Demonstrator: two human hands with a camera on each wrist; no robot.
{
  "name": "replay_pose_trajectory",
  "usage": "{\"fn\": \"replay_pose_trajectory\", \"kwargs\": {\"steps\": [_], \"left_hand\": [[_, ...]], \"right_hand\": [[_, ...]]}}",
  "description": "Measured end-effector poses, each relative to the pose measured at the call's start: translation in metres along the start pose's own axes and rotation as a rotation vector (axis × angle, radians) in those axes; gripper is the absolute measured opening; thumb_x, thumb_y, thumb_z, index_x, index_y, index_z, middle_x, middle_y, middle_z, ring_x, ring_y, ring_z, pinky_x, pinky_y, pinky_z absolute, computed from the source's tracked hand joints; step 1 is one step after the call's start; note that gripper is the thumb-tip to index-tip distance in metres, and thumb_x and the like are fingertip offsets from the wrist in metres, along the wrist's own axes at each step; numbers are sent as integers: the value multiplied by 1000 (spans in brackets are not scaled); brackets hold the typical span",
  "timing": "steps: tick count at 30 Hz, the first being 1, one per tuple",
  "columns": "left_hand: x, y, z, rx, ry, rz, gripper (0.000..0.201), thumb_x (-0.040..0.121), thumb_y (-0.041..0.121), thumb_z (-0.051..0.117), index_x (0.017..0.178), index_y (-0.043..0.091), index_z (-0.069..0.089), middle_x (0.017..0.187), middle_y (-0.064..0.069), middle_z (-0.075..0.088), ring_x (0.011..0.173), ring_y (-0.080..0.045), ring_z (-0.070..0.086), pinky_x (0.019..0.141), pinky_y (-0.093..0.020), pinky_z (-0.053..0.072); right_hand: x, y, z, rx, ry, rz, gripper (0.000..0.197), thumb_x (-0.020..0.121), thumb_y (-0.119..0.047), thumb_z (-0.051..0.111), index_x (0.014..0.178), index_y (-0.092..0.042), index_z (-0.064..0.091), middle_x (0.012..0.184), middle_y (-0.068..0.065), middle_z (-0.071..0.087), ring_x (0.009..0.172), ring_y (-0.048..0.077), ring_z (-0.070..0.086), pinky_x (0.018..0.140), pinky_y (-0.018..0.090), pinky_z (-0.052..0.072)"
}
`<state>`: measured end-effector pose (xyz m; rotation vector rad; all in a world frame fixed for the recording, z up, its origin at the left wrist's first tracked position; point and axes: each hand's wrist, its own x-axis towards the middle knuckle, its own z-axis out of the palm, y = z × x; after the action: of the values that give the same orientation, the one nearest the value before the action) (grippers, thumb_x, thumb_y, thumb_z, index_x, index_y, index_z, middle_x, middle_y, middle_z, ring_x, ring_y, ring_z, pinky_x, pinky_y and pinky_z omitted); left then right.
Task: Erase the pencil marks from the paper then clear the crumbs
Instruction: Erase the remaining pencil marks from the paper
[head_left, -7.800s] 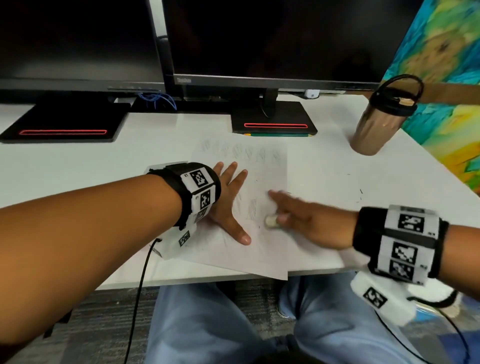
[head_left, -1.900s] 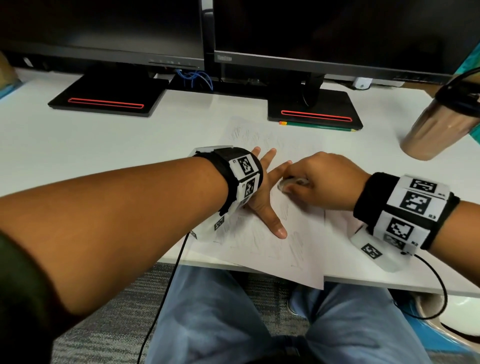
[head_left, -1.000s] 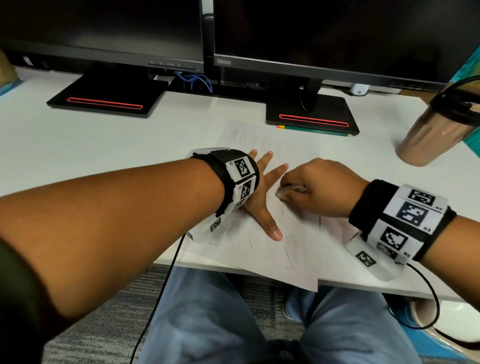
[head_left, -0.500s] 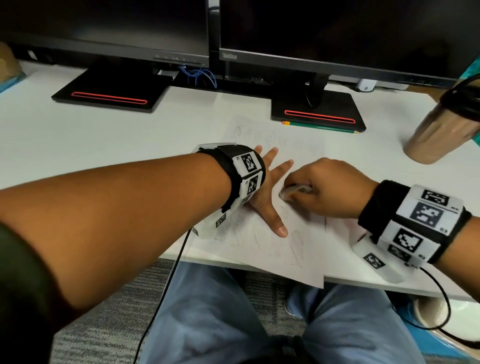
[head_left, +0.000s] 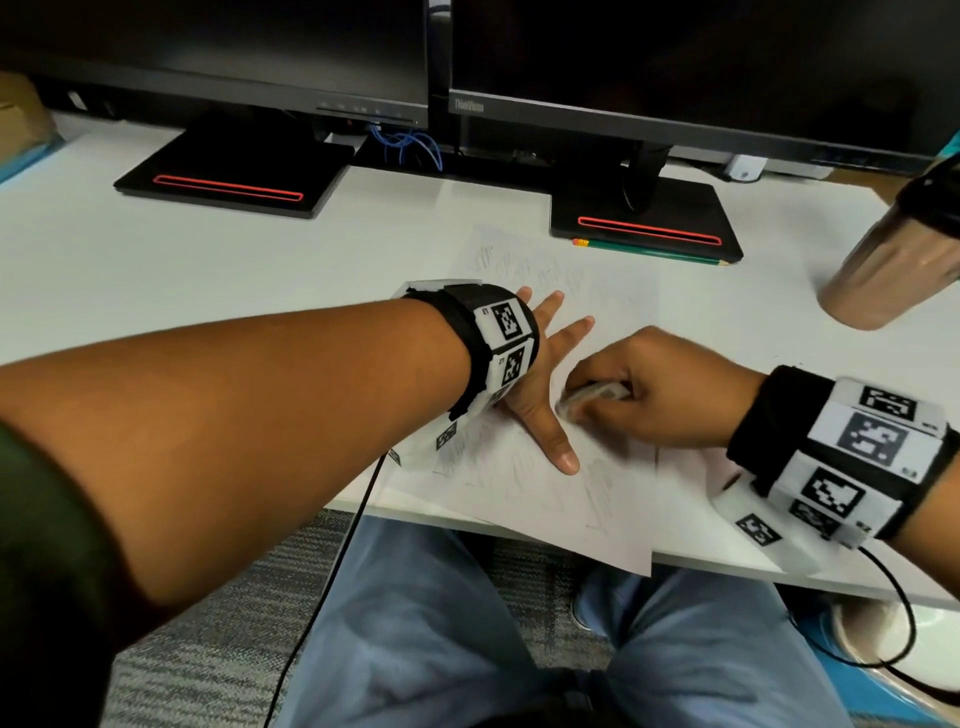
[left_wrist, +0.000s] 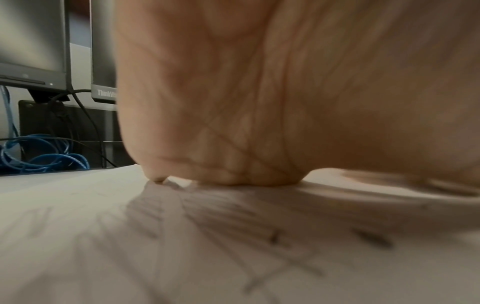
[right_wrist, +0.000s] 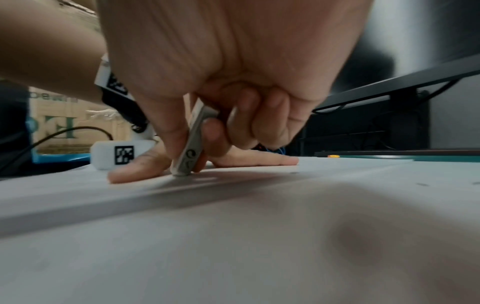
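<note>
Right wrist view shows it best: my right hand (right_wrist: 223, 86) is pinching the white eraser (right_wrist: 191, 148) between thumb and fingers, long axis tilted steeply, bottom end touching the paper (right_wrist: 233, 236) right next to my left thumb. My left hand (head_left: 540, 384) lies spread flat on the sheet, which hangs a bit over the white desk's (head_left: 208, 270) near edge, faint pencil marks (head_left: 519, 265) up top.

- Left hand (head_left: 540, 384) flat on the paper (head_left: 524, 499), fingers spread, thumb toward the desk edge.
- Right hand (head_left: 660, 387) curled round a pale eraser (head_left: 587, 396), its tip on the sheet beside the left thumb.
- Paper's near corner overhangs the white desk (head_left: 182, 275).
- Tan tumbler (head_left: 883, 275) at right; green pencil (head_left: 649, 252) by monitor base.
</note>
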<state>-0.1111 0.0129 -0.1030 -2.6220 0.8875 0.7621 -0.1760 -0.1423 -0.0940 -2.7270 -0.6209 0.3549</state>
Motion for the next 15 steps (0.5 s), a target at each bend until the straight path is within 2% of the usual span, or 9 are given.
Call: {"fn": "replay_pose_trajectory", "kwargs": {"steps": [2,5,7,9,11,13,15], "left_hand": [[0,-1,-1,-6,-3,0,152,43,94,63,146,38,-34,158,-4,-38,146,-39,-27,115,-66,-1],[2,0,0,0,-11,-2,154,42,93,65,146,38,-34,157,-5,-38,146,-39,-28,114,-67,-1],[1,1,0,9,-12,-1,153,43,93,65,146,38,-35,157,-5,-39,146,-39,-28,115,-67,-1],[0,1,-1,8,-11,-3,152,44,92,64,146,37,-35,157,-5,-39,146,-39,-28,115,-66,-1],[0,1,-2,-5,-16,-2,153,44,92,65,146,38,-35,157,-5,-39,146,-39,-28,115,-66,-2],[0,1,-1,1,-14,-5,154,43,92,65,146,38,-35,157,-5,-38,146,-38,-28,115,-66,-2],[-1,2,-1,11,-13,-7,152,44,92,65,146,37,-34,157,-6,-38,146,-39,-28,115,-66,-2]], "right_hand": [[2,-1,-1,-43,36,-3,16,86,-36,59,92,-29,73,76,-11,70,68,7,63,67,38,55],[1,-5,5,44,-48,-63,14,87,-29,61,91,-28,73,76,-10,71,68,7,64,67,35,54],[1,-3,2,66,-27,-25,12,88,-29,64,92,-29,74,75,-14,70,68,4,63,67,32,54],[3,-1,-1,1,33,-6,12,88,-32,64,92,-28,74,73,-13,69,67,4,61,67,34,54],[4,-3,2,10,6,-38,13,87,-31,63,92,-27,74,76,-12,70,68,5,62,67,34,54],[4,-4,4,75,-46,-57,12,87,-29,64,93,-28,75,77,-15,70,69,3,62,67,29,53],[5,0,0,57,-9,-19,11,87,-31,65,94,-29,74,74,-18,69,68,1,62,67,28,53]]}}
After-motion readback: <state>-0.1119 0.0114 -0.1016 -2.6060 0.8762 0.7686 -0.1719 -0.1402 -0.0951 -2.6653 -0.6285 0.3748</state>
